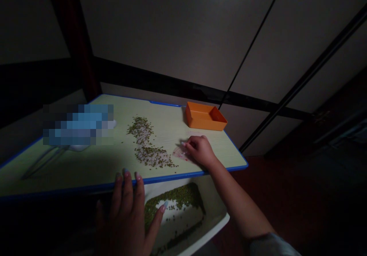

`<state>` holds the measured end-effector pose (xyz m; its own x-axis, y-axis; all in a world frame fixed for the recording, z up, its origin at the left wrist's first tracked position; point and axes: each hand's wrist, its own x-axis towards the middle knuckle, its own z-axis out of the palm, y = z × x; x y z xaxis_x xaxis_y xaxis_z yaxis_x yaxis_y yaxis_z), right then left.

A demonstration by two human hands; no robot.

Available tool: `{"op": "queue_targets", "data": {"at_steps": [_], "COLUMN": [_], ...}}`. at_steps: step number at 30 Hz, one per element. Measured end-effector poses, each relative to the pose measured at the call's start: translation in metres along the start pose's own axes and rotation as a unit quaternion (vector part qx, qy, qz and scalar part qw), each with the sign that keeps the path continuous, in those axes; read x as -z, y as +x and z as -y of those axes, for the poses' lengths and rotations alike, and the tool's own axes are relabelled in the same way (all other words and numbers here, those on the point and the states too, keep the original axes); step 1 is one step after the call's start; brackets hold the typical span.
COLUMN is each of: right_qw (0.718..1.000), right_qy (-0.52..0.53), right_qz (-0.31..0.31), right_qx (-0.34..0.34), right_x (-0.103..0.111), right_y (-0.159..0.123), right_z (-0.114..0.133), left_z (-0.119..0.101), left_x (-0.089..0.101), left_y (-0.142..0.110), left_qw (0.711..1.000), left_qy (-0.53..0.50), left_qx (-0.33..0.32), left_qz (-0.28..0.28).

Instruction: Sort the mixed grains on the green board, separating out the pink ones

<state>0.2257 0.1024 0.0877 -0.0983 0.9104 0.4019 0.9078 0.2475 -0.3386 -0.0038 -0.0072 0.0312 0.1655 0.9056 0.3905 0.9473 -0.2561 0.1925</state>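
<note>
My right hand [200, 149] is low over the right part of the tabletop, its thumb and fingers pinched together. What they hold, if anything, is too small to make out. Beneath those fingertips is a pale pinkish printed patch [180, 153]. Just left of it lies a loose pile of small green beans mixed with white grains [151, 155], spread in a curved band. My left hand [129, 210] has its fingers apart, by the table's front edge, and holds nothing. Its thumb reaches over a white drawer or bin [218, 219] with green beans [186, 195] inside.
An orange open box [205, 124] stands at the table's back right. On the left sits a blurred-out bluish object [83, 126] with a cord-like loop. The yellowish table [94, 164] has a raised blue rim. Behind it rise dark-trimmed panels [177, 30].
</note>
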Motion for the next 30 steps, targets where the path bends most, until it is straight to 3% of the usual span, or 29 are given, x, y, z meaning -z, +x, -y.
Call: {"op": "queue_targets", "data": {"at_steps": [13, 19, 23, 26, 30], "right_qw": [0.991, 0.989, 0.986, 0.989, 0.996], "right_qy": [-0.077, 0.049, 0.13, 0.132, 0.055], "right_qz": [-0.038, -0.082, -0.056, -0.026, -0.023], "right_qx": [-0.104, -0.109, -0.09, -0.069, -0.06], "right_x": [0.005, 0.0, -0.009, -0.012, -0.01], "right_y": [0.002, 0.001, 0.002, 0.003, 0.007], "right_z": [-0.002, -0.011, -0.013, -0.008, 0.001], "left_z": [0.001, 0.001, 0.001, 0.001, 0.0], "left_x": [0.0, -0.001, -0.001, -0.002, -0.001], "left_y": [-0.001, -0.001, 0.0, 0.0, 0.0], "left_qw": [1.0, 1.0, 1.0, 1.0, 1.0], "left_qy": [-0.02, -0.013, -0.005, -0.004, -0.005], "left_qx": [0.002, 0.0, 0.0, -0.002, -0.004], "left_qz": [-0.001, 0.0, 0.001, -0.002, -0.003]}}
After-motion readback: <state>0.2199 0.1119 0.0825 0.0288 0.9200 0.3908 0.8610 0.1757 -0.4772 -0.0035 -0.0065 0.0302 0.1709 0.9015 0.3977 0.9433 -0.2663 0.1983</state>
